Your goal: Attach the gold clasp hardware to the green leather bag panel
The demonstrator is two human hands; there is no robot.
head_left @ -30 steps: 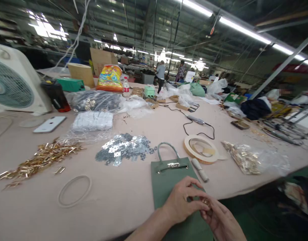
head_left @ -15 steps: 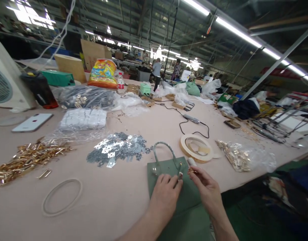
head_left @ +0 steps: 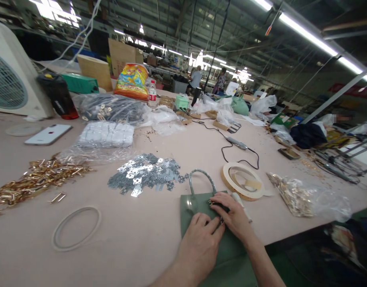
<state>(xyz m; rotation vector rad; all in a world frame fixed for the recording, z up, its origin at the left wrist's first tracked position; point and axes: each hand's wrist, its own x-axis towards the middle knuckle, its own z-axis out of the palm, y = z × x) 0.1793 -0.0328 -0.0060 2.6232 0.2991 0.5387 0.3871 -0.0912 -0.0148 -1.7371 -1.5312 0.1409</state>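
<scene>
A green handbag (head_left: 191, 209) lies flat on the pink table (head_left: 147, 231) in front of me, its looped handle pointing away. My left hand (head_left: 201, 243) rests flat on the bag's front, fingers stretched toward the clasp. My right hand (head_left: 231, 215) is curled over the clasp area near the bag's top edge, fingertips pressed on a small dark metal part that I cannot make out clearly. Both hands touch each other at the clasp.
A tape roll (head_left: 243, 181) and a bag of gold fittings (head_left: 303, 195) lie to the right. A heap of silver plates (head_left: 147, 175), gold clips (head_left: 34, 183), a white ring (head_left: 76, 227), a phone (head_left: 48, 134) and a fan (head_left: 12, 83) lie to the left. People stand far off.
My hands rose from near the bag's bottom to its clasp. The right hand, earlier pinching a small gold piece, now presses down on the clasp beside the left hand.
</scene>
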